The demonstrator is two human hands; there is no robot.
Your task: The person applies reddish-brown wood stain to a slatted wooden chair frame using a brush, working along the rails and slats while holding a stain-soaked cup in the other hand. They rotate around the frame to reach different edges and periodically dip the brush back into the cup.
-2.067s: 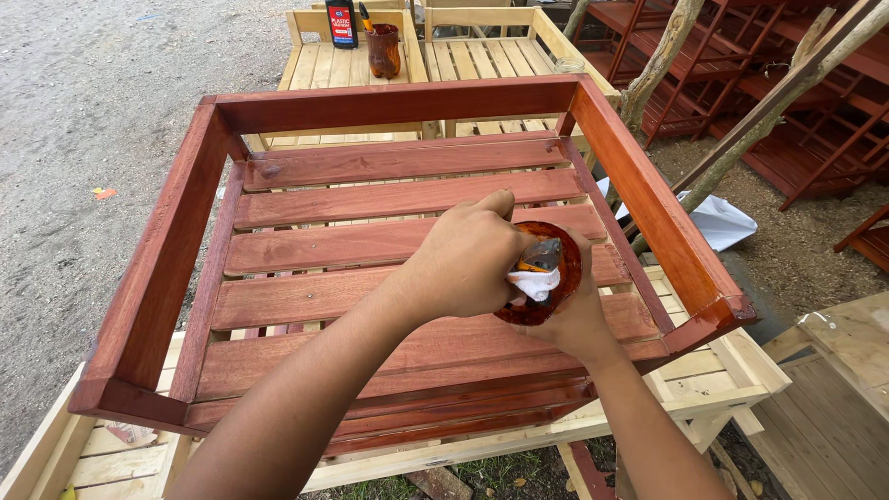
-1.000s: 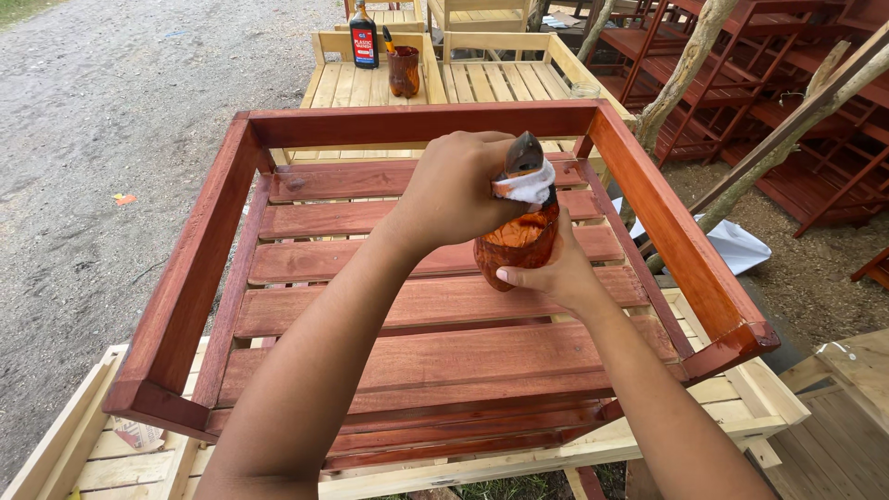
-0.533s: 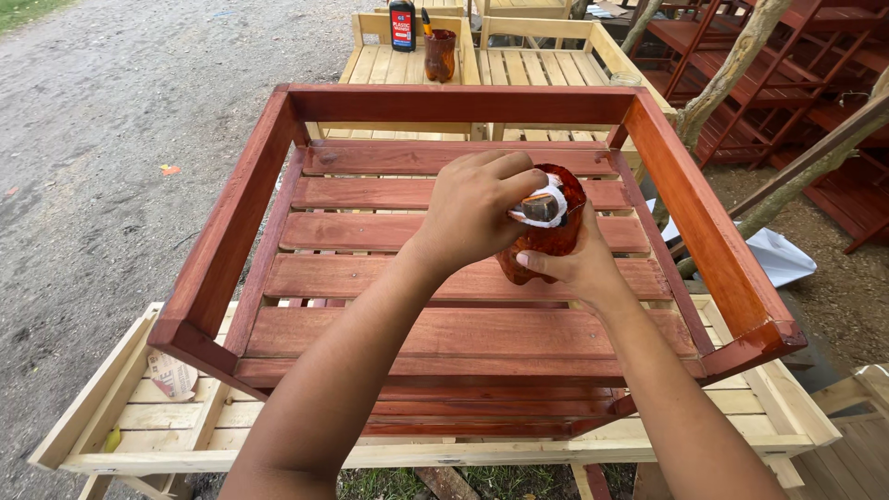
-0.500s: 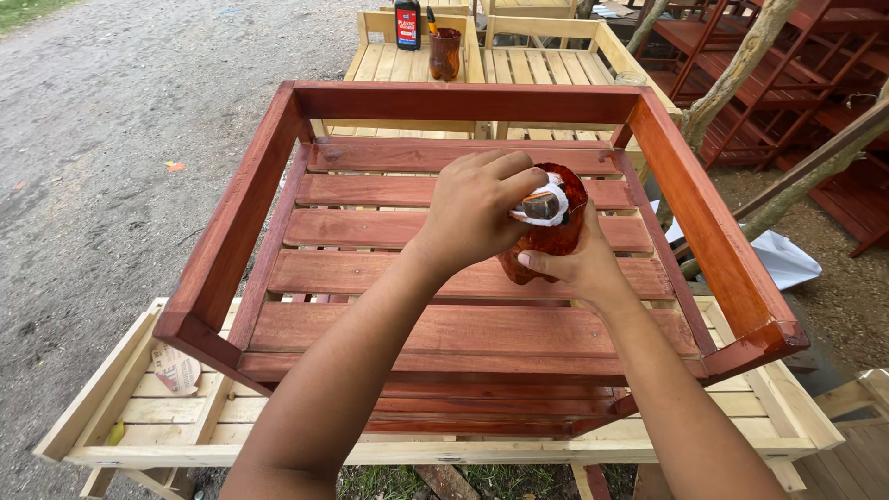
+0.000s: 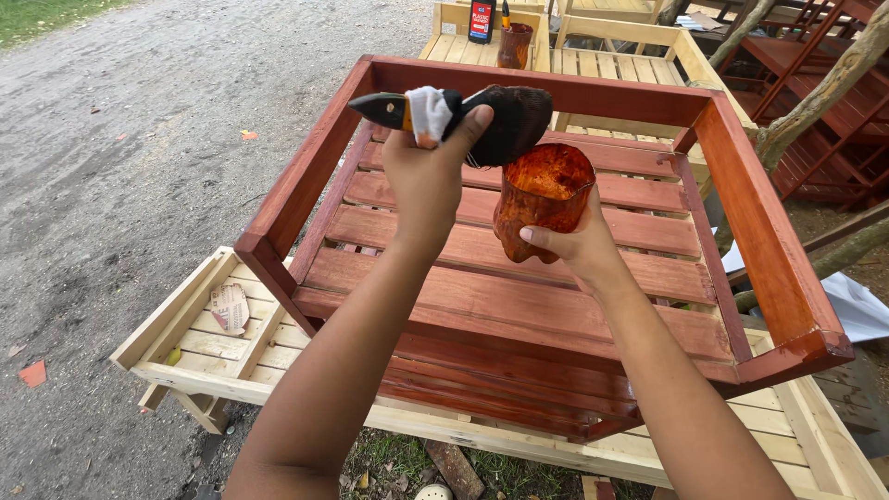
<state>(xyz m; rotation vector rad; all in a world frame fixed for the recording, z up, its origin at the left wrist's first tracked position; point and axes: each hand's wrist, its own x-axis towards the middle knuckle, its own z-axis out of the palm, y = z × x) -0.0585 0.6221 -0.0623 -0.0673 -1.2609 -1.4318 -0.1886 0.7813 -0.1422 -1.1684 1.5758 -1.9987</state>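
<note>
Lifted clear of the stain-smeared cut plastic cup (image 5: pixel 544 199) that the right hand (image 5: pixel 574 245) clasps round its thin, squashable, slippery wall, the wet brush (image 5: pixel 463 116) now sits clamped in the left hand (image 5: pixel 428 181) at its cloth-wrapped handle.

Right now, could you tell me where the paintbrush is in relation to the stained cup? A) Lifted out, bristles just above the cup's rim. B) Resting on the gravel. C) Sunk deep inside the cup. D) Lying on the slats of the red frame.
A: the left hand holds the paintbrush level, its dark bristles just above the rim of the stained cup, which the right hand grips from below.
</note>
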